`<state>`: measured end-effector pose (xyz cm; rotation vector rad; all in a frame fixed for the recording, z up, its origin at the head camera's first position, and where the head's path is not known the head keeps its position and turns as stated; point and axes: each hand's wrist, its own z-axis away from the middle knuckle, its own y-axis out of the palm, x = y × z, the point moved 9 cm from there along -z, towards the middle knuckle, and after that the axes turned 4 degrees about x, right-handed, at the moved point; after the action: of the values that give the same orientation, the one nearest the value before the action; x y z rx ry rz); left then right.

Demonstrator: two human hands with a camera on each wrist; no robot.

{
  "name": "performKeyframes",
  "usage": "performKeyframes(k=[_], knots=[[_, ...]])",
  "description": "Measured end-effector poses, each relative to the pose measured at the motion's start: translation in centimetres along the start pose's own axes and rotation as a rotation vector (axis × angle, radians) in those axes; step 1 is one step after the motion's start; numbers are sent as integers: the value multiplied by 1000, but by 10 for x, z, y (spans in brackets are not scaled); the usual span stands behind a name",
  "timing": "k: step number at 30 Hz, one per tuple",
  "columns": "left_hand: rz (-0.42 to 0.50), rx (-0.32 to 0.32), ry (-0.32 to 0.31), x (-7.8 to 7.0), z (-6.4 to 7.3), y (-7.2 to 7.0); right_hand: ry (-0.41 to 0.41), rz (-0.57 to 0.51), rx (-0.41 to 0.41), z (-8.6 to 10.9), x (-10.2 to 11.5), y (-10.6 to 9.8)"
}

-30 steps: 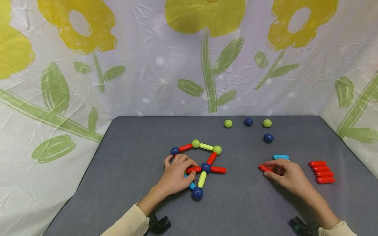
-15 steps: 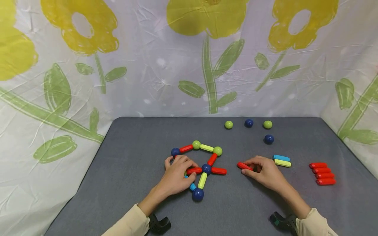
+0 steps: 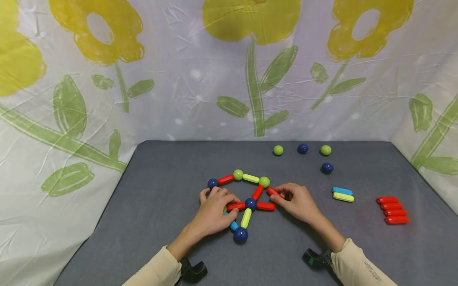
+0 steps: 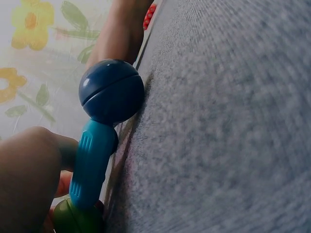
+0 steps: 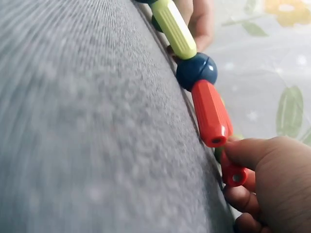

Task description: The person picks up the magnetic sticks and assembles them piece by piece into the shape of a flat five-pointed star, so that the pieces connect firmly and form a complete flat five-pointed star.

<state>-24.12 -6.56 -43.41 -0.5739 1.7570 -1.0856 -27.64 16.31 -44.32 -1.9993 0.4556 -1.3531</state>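
Head view: right hand (image 3: 299,202) pinches 1 red rod (image 3: 273,192), left hand (image 3: 216,210) touches the ball-and-rod frame (image 3: 251,204), its grip unclear, 3 balls (image 3: 302,148) near the surface's (image 3: 171,161) far edge.

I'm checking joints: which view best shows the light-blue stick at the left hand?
Left wrist: close up, it shows the light-blue stick lengthwise between a dark-blue ball and a green ball. In the head view, the left hand partly covers it; the right wrist view shows none of it.
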Motion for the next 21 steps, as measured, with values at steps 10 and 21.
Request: performKeyframes(k=[10, 21], knots=[[1, 10, -8, 1, 0, 0, -11, -9, -16, -4, 4, 3], [-19, 30, -25, 6, -1, -4, -13, -53, 29, 1, 2, 6]])
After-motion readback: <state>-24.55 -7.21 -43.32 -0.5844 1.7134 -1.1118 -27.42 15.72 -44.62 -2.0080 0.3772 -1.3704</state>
